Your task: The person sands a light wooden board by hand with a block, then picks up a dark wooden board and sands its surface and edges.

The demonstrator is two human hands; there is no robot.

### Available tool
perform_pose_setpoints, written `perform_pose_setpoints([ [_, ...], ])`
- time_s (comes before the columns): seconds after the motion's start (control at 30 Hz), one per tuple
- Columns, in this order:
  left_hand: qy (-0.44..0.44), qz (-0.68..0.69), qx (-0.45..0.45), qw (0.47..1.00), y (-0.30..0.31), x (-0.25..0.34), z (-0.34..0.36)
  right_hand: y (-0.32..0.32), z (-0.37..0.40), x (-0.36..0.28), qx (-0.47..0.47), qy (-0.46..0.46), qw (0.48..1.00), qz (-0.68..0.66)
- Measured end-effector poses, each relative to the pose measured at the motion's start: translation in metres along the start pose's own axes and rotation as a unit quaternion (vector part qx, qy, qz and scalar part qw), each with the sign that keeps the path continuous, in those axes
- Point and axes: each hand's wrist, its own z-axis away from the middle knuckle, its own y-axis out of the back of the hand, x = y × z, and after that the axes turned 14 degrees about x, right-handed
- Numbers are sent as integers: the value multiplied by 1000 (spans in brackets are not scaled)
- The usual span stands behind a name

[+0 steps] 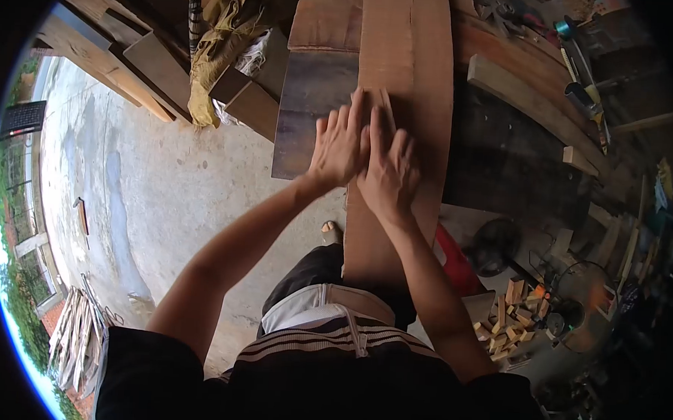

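A long reddish-brown board (395, 242) runs away from my waist over the bench. On its surface, under my fingertips, lies a small narrow piece of wood (386, 107), mostly covered by my hands. My left hand (338, 146) grips its left side, the index finger stretched forward along it. From the right, my right hand (389, 171) presses on it with the index finger extended and the other fingers curled. The two hands touch at the thumbs. What the piece looks like underneath is hidden.
Dark planks (314, 111) lie left of the board, and a curved timber (536, 106) rests to the right. A yellow cloth (215, 62) hangs by stacked boards. Wood offcuts (512, 315) and a fan (497, 239) stand at lower right.
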Motion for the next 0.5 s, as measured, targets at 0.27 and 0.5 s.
perform_pose_setpoints([
  [0.27, -5, 15, -110, 994, 28, 26, 142, 64, 123, -10, -104, 15, 994, 12],
  [0.5, -8, 41, -43, 998, -18, -29, -114, -47, -90, 21, -36, -35, 999, -13],
])
